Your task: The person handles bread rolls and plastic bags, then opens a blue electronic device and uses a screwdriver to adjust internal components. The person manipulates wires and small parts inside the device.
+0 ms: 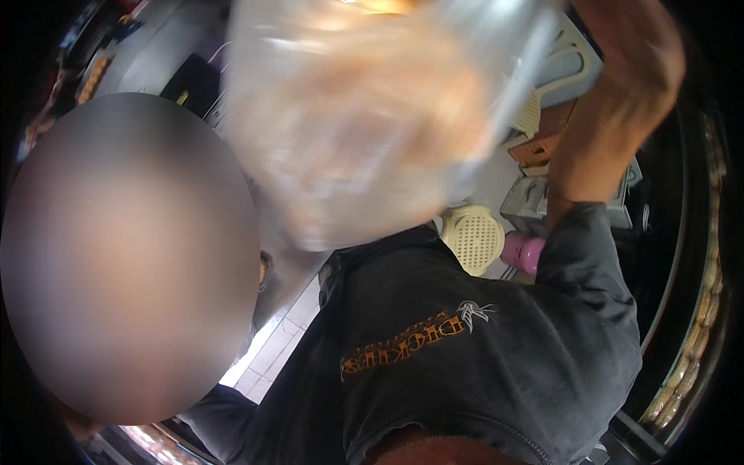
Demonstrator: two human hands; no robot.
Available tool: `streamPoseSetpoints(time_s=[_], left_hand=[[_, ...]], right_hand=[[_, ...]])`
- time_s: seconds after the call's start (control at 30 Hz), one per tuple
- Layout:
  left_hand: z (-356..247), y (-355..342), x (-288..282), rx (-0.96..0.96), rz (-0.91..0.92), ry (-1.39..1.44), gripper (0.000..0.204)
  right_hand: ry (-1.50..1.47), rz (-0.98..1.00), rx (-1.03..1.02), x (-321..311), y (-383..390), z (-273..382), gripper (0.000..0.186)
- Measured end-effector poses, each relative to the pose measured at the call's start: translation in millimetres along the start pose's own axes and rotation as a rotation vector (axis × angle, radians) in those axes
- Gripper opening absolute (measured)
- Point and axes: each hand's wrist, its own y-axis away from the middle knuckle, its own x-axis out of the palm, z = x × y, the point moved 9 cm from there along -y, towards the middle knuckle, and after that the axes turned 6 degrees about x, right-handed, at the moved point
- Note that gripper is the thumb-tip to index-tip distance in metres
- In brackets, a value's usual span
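Note:
A see-through plastic bag, smeared by motion, fills the top middle in front of my chest. Inside it are round, brownish-orange lumps that are too blurred to name. My bare right arm comes out of a dark sleeve and bends upward at the right. Its hand lies beyond the top edge, so whether it grips the bag does not show. At the lower left my left sleeve runs behind a large blurred oval. That oval covers the left side, and my left hand cannot be seen. My black T-shirt takes up the lower middle.
Beyond the shirt are a cream plastic seat, a pink container, a grey box and a brown carton. Wrapped, bread-like goods line the right rim. Pale floor tiles show left of my body.

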Motion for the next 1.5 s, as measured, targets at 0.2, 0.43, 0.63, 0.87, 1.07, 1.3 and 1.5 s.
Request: streamPoseSetpoints(time_s=[0.2,0.43,0.63,0.87,1.07,1.3,1.5], left_hand=[[-48.2,-13.2,167.4,0.284,0.383,0.73,0.053],[-130.7,-58.6,274.3,0.438,0.817,1.145,0.053],[-135.7,-89.6,386.4,0.274,0.6,1.073,0.06],[-183.7,-121.4,497.0,0.012,0.327,0.949,0.066],[-177.1,-139.5,581.3,-0.027,0.5,1.0,0.053],[-162.9,-150.1,676.4,-0.134,0.741,1.17,0.046],[-150.0,-180.8,769.1,-0.125,0.727,0.954,0.044]], right_hand=[[0.358,-0.315,0.26,-151.0,129.8,-15.7,0.035],[0.405,-0.501,0.504,-322.0,219.6,-83.6,0.027],[0.459,-0.835,0.723,-486.7,288.2,-123.9,0.017],[0.122,-1.001,0.282,-584.3,311.3,-95.1,0.014],[-0.12,-1.149,0.25,-632.3,308.5,-72.0,0.019],[0.586,-1.104,0.639,-641.7,298.9,-90.0,0.024],[0.537,-1.044,0.774,-655.1,307.7,-121.5,0.019]])
